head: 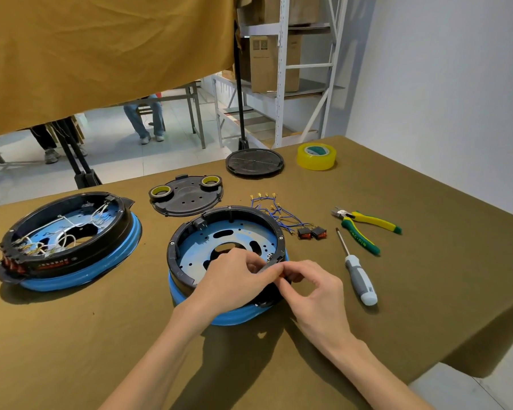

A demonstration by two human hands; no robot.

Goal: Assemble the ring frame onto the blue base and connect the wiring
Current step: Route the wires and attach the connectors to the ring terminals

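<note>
The black ring frame (190,232) sat on the blue base (234,316) near the middle of the desk (101,335). At its near right rim, both hands met: the left hand (234,279) reached over the rim, fingers curled on the frame's edge, and the right hand (311,287) pinched a small red-and-black switch (286,276) against the rim's outside. Just behind the frame lay blue wires (271,213) joined to two more switches (311,232). Pliers (365,227) and a screwdriver (357,275) lay to the right. A second, wired unit (68,241) stood well apart on the left, a black plate (187,199) and yellow tape (316,156) farther back.
</note>
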